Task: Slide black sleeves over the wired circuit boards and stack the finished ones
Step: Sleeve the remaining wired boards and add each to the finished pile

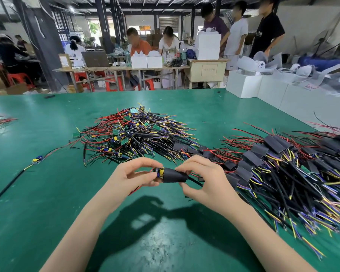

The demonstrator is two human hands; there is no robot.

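Two hands: both pinched on one piece, held just above the green table (47,193)
Left hand (133,176): nipping the circuit board (159,172) end at 9 o'clock
Right hand (201,177): clamped around the black sleeve (174,176), 3 o'clock side
Axis: lying 9-to-3, board tip poking out left
Next, probably: sleeve toward 9
Finished stack (283,163): 3 o'clock, nearer right hand

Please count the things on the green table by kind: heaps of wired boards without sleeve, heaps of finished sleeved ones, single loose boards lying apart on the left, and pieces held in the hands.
Unsleeved heaps: 1
Sleeved heaps: 1
Loose boards apart: 1
Pieces held in the hands: 1
Total: 4
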